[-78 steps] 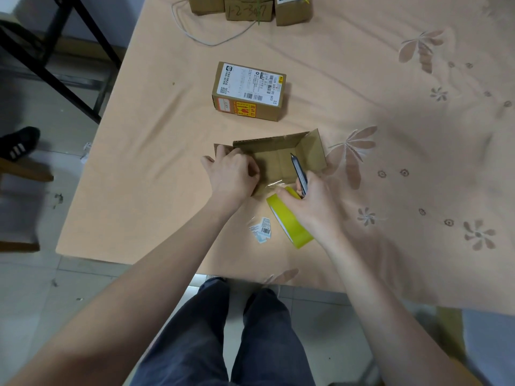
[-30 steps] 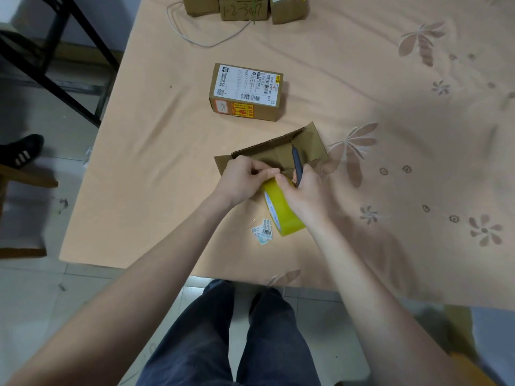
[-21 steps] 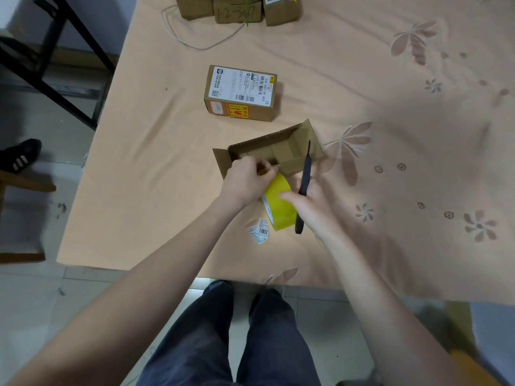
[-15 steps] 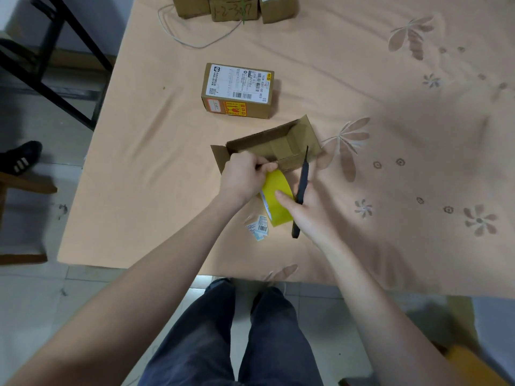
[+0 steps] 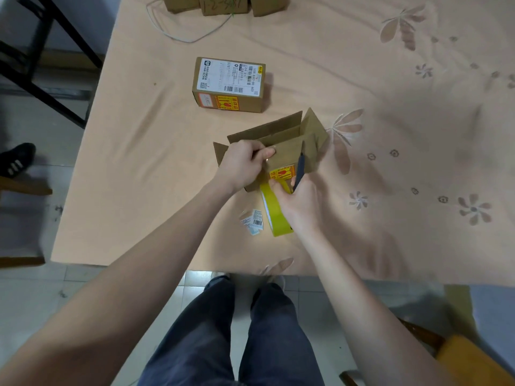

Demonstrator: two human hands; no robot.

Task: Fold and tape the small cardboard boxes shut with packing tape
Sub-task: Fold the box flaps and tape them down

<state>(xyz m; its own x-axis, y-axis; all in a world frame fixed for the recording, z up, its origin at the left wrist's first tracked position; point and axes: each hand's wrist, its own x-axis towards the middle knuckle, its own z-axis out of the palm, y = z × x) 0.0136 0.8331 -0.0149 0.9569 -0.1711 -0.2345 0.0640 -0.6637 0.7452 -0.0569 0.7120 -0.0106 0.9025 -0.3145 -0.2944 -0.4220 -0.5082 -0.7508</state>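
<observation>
Fingers of the left hand (image 5: pixel 242 165) curl over the near wall of the open cardboard box (image 5: pixel 281 146), thumb inside the rim, gripping it at its left end. Just to the right and nearer the person, the right hand (image 5: pixel 299 203) holds a yellow tape roll (image 5: pixel 274 214) standing on edge, its fingers hooked through the core, and the same hand also pinches a dark pen-like tool (image 5: pixel 300 168) that points up and away across the box's front wall. The roll touches the box's lower near edge beside a yellow and red sticker (image 5: pixel 282 173). The box sits near the middle of the bench (image 5: pixel 390 79), its long axis running left to right and slightly tilted away at the right end, its mouth facing up with the flaps standing open. Small loose labels (image 5: pixel 253 221) lie on the peach flowered cloth just left of the roll. Farther away sits a closed labelled box (image 5: pixel 230 84), its long axis also left to right, well apart from the open one. At the far edge stand three more boxes (image 5: pixel 224 4), with a thin white cord (image 5: pixel 178 37) looping in front of them. Beyond the bench's left edge are a black metal frame (image 5: pixel 41 57) and a dark shoe (image 5: pixel 16 160) on the floor.
</observation>
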